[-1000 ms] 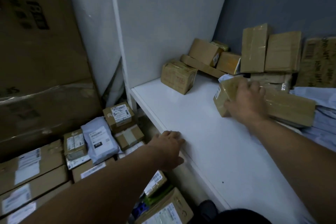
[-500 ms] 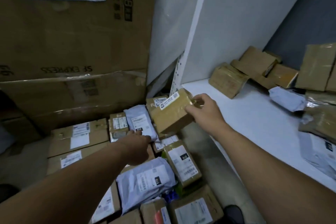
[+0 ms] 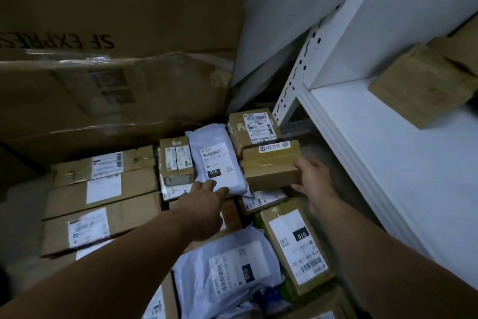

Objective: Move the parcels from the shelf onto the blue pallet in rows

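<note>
Right hand [image 3: 314,181] grips brown parcel [image 3: 271,166], lowered beside grey mailer [image 3: 217,161] — left hand [image 3: 207,193] flat, touching it.

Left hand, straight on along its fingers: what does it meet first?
The grey mailer bag labelled 010: the left hand has its fingers at the bag's near edge, apparently touching. The brown box in the right hand lies off that line.

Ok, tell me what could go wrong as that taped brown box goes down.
1. The right hand grips the taped brown cardboard box by one end only; it may tilt and slip.
2. Underneath lie uneven parcels, including a grey plastic mailer bag; it may settle crooked.
3. The left hand rests on that mailer, near enough to get pinched.
</note>
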